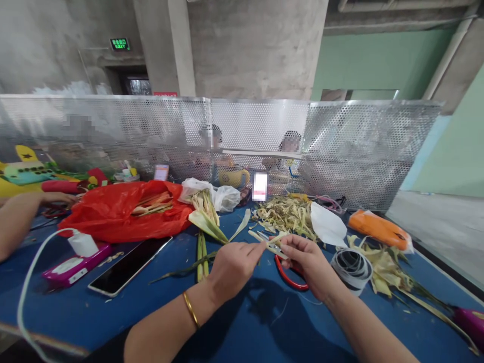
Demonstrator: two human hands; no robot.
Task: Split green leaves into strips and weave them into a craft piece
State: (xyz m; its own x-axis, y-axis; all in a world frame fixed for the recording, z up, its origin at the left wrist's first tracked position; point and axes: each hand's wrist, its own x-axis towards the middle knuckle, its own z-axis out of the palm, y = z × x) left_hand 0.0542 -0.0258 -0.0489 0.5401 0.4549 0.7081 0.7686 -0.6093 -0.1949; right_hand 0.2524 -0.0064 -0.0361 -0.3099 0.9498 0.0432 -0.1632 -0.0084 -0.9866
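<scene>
Between my two hands, above the blue table, is a pale strip of dried husk (279,238). My left hand (235,263), with a gold bangle on the wrist, pinches the strip's near end, its fingers closed. On the other side my right hand (307,256) is closed on the same strip with thumb and fingertips. Red-handled scissors (290,282) show just below and behind my right hand; whether that hand touches them I cannot tell. Behind the hands lies a heap of dried husk pieces (283,214). Green stalks (202,257) and a long pale leaf (207,226) lie left of my left hand.
A red plastic bag (113,212) holds more husk. Nearby are a black phone (130,267) and a purple power strip (77,267) with a white cable. At right are a grey rolled strap (352,269) and an orange packet (380,229). Another person's arm (18,222) reaches in at left.
</scene>
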